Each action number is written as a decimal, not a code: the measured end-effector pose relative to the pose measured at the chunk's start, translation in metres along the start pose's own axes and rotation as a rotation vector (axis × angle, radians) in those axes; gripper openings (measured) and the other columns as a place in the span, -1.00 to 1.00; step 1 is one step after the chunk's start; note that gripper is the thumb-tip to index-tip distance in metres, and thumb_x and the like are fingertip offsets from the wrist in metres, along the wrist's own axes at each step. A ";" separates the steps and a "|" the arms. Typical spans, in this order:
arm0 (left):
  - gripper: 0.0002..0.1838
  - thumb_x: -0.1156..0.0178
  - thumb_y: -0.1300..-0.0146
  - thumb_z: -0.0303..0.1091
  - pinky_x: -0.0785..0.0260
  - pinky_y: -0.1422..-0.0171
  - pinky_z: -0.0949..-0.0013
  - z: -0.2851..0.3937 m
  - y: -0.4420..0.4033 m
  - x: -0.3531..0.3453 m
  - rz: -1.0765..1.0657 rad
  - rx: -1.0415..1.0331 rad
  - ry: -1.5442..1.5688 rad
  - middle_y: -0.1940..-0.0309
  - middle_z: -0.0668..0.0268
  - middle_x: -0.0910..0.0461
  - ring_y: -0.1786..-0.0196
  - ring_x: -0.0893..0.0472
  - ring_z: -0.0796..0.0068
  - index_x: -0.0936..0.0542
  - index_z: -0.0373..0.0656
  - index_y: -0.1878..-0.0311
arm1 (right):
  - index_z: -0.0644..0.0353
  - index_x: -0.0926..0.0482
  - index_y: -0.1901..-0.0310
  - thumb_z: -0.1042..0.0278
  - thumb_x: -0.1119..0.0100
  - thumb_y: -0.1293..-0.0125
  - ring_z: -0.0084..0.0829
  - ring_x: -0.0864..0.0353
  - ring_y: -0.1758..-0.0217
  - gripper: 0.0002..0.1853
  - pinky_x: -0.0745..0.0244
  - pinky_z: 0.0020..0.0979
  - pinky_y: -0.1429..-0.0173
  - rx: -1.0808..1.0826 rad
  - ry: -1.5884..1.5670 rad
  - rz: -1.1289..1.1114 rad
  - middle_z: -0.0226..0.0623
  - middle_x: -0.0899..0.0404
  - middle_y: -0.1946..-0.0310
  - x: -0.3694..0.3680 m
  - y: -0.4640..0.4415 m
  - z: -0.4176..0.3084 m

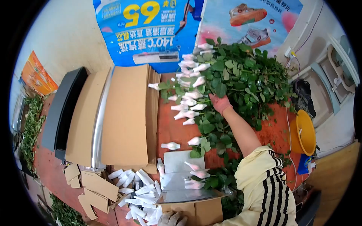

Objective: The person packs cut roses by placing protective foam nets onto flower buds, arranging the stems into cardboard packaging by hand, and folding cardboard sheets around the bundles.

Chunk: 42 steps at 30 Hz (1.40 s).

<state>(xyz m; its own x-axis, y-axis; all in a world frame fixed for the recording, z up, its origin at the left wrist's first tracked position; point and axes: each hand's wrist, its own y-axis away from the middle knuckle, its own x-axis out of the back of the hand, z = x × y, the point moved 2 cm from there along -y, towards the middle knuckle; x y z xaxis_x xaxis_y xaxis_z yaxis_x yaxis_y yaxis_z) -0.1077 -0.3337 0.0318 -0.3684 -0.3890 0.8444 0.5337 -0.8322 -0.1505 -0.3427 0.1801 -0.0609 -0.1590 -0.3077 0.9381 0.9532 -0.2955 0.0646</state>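
Note:
My right hand [220, 103], in a pink glove, reaches into the pile of leafy stems [249, 75] whose white-sleeved flower heads [190, 102] point left. Its fingers are closed near one stem, but leaves hide what they grip. At the bottom edge my left hand [172, 218], in a grey glove, lies beside a cardboard piece [209, 211]; its fingertips are cut off by the frame. Between my hands is a shiny metal plate [179, 156], with several sleeved heads [195, 184] lying over a lower sheet.
Tall cardboard sheets [126, 113] stand left of the flowers. White foam sleeves [145, 192] and small cardboard pieces [100, 186] lie at the lower left. A yellow bucket [304, 132] is at the right edge, and posters [151, 34] hang behind.

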 end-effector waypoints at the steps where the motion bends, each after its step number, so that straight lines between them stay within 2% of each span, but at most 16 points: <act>1: -0.65 -0.12 0.03 -0.43 -0.35 -0.18 0.01 0.000 0.000 -0.002 0.019 0.013 0.005 -0.07 0.08 -0.49 -0.13 -0.46 -0.01 -0.58 -0.10 0.09 | 0.04 -0.34 -0.22 0.36 0.12 -0.31 -0.13 -0.28 -0.33 -0.57 -0.12 -0.18 -0.40 0.003 0.015 0.098 -0.19 -0.38 -0.23 0.013 0.006 -0.003; 4: -0.64 -0.12 0.03 -0.43 -0.32 -0.21 0.04 0.001 0.000 0.002 -0.018 0.040 0.010 -0.08 0.09 -0.49 -0.17 -0.44 0.00 -0.58 -0.09 0.08 | -0.01 -0.38 -0.18 0.41 0.06 -0.22 -0.14 -0.34 -0.28 -0.56 -0.30 -0.15 -0.26 0.029 0.050 0.382 -0.19 -0.39 -0.21 -0.013 -0.005 0.004; 5: -0.61 -0.18 0.06 -0.40 -0.29 -0.24 0.03 0.003 -0.001 0.006 -0.067 0.034 -0.009 -0.11 0.08 -0.47 -0.19 -0.41 -0.02 -0.57 -0.10 0.06 | -0.01 -0.37 -0.20 0.41 0.07 -0.22 -0.15 -0.33 -0.29 -0.54 -0.30 -0.16 -0.26 0.043 -0.321 0.393 -0.21 -0.38 -0.22 -0.006 -0.003 0.009; 7: -0.56 -0.25 0.11 -0.35 -0.28 -0.25 0.02 0.008 -0.004 0.014 -0.082 0.036 0.002 -0.12 0.07 -0.45 -0.19 -0.40 -0.04 -0.56 -0.11 0.05 | -0.05 -0.32 -0.28 0.36 0.05 -0.21 -0.21 -0.32 -0.32 -0.46 -0.30 -0.18 -0.26 -0.005 -0.032 0.133 -0.23 -0.37 -0.24 0.003 0.002 0.021; 8: -0.50 -0.33 0.16 -0.31 -0.27 -0.25 0.01 0.008 -0.005 0.016 -0.100 0.037 0.009 -0.13 0.06 -0.43 -0.20 -0.39 -0.06 -0.55 -0.13 0.04 | -0.05 -0.32 -0.28 0.36 0.05 -0.21 -0.21 -0.32 -0.32 -0.46 -0.30 -0.18 -0.26 -0.015 -0.022 0.135 -0.23 -0.37 -0.24 0.032 0.013 0.024; 10: -0.42 -0.39 0.23 -0.25 -0.25 -0.27 0.00 0.007 -0.002 0.017 -0.109 0.030 0.042 -0.14 0.04 -0.42 -0.20 -0.37 -0.07 -0.55 -0.16 0.03 | -0.03 -0.37 -0.19 0.34 0.02 -0.24 -0.34 -0.51 -0.14 -0.55 -0.42 -0.37 -0.10 0.004 0.120 -0.009 -0.25 -0.47 -0.17 0.078 0.034 0.030; 11: -0.34 -0.45 0.30 -0.20 -0.22 -0.28 -0.01 0.007 -0.001 0.016 -0.125 0.039 0.070 -0.15 0.02 -0.41 -0.21 -0.36 -0.08 -0.54 -0.18 0.01 | -0.07 -0.36 -0.22 0.35 0.01 -0.19 -0.33 -0.52 -0.15 -0.50 -0.43 -0.40 -0.08 -0.044 0.097 -0.040 -0.20 -0.40 -0.23 0.091 0.039 0.036; 19: -0.21 -0.49 0.41 -0.16 -0.13 -0.36 0.00 0.007 0.001 0.015 -0.156 0.027 0.047 -0.19 -0.01 -0.34 -0.25 -0.28 -0.08 -0.51 -0.25 -0.03 | 0.06 -0.29 -0.30 0.33 0.04 -0.12 -0.16 -0.37 -0.29 -0.38 -0.26 -0.28 -0.33 -0.005 -0.065 0.076 -0.02 -0.27 -0.31 0.235 0.079 0.050; 22: -0.20 -0.48 0.42 -0.17 -0.13 -0.36 0.01 0.005 0.003 0.012 -0.159 -0.003 0.020 -0.20 -0.01 -0.33 -0.25 -0.27 -0.08 -0.50 -0.23 -0.04 | 0.10 -0.32 -0.28 0.19 -0.11 -0.05 -0.12 -0.38 -0.28 -0.33 -0.30 -0.26 -0.32 0.071 -0.320 -0.094 -0.02 -0.33 -0.26 0.215 0.071 0.039; 26: -0.18 -0.46 0.41 -0.14 -0.12 -0.37 0.02 0.008 0.004 0.016 -0.159 0.003 0.003 -0.22 -0.01 -0.31 -0.25 -0.26 -0.08 -0.49 -0.23 -0.07 | 0.08 -0.33 -0.26 0.01 -0.29 0.02 -0.19 -0.43 -0.22 -0.24 -0.35 -0.24 -0.28 0.104 -0.244 -0.139 -0.14 -0.44 -0.16 0.140 0.076 -0.004; 30: -0.18 -0.45 0.39 -0.13 -0.12 -0.37 0.03 0.011 0.004 0.018 -0.145 -0.018 -0.011 -0.22 0.00 -0.31 -0.26 -0.26 -0.09 -0.48 -0.23 -0.09 | -0.02 -0.40 -0.17 0.06 -0.23 -0.12 -0.20 -0.46 -0.18 -0.44 -0.37 -0.28 -0.24 0.126 -0.237 -0.220 -0.21 -0.45 -0.13 0.113 0.100 -0.017; 33: -0.18 -0.44 0.38 -0.15 -0.12 -0.38 0.04 0.010 0.001 0.015 -0.198 0.006 0.002 -0.22 0.00 -0.31 -0.27 -0.25 -0.08 -0.47 -0.24 -0.09 | 0.02 -0.49 -0.03 0.10 -0.22 -0.11 -0.19 -0.49 -0.11 -0.57 -0.39 -0.25 -0.18 0.114 -0.210 -0.094 -0.21 -0.48 -0.04 0.134 0.118 0.000; 34: -0.18 -0.44 0.38 -0.15 -0.12 -0.38 0.04 0.009 0.000 0.014 -0.210 -0.008 0.005 -0.22 0.00 -0.31 -0.27 -0.25 -0.08 -0.47 -0.24 -0.09 | 0.04 -0.51 0.03 0.13 -0.21 -0.09 -0.19 -0.51 -0.06 -0.61 -0.41 -0.24 -0.14 0.085 -0.278 0.109 -0.19 -0.50 0.03 0.131 0.121 0.015; 36: -0.18 -0.44 0.40 -0.16 -0.12 -0.37 0.05 0.010 0.001 0.012 -0.222 0.002 -0.036 -0.21 0.00 -0.32 -0.27 -0.25 -0.08 -0.47 -0.23 -0.08 | 0.05 -0.51 0.05 0.15 -0.20 -0.08 -0.18 -0.51 -0.05 -0.62 -0.40 -0.25 -0.14 -0.077 -0.483 0.246 -0.17 -0.50 0.04 0.142 0.128 0.036; 39: -0.21 -0.43 0.38 -0.20 -0.16 -0.33 0.00 0.013 -0.002 0.014 -0.186 -0.030 0.010 -0.19 -0.01 -0.33 -0.25 -0.27 -0.10 -0.46 -0.21 -0.08 | 0.05 -0.52 0.06 0.15 -0.19 -0.08 -0.18 -0.51 -0.03 -0.63 -0.40 -0.24 -0.13 -0.060 -0.526 0.376 -0.17 -0.51 0.07 0.132 0.130 0.042; 42: -0.22 -0.43 0.36 -0.22 -0.21 -0.27 -0.04 0.015 -0.003 0.015 -0.101 -0.076 0.046 -0.18 -0.03 -0.33 -0.22 -0.31 -0.13 -0.46 -0.21 -0.08 | 0.03 -0.51 0.05 0.11 -0.14 -0.09 -0.17 -0.49 -0.04 -0.62 -0.38 -0.22 -0.14 0.055 -0.408 0.242 -0.21 -0.49 0.06 0.095 0.134 0.012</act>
<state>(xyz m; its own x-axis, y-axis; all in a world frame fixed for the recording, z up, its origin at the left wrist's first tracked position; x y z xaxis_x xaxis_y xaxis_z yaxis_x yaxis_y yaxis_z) -0.1034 -0.3312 0.0526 -0.4526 -0.3175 0.8333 0.4334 -0.8950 -0.1056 -0.2266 0.1217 0.0407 0.1725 0.0214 0.9848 0.9644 -0.2071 -0.1644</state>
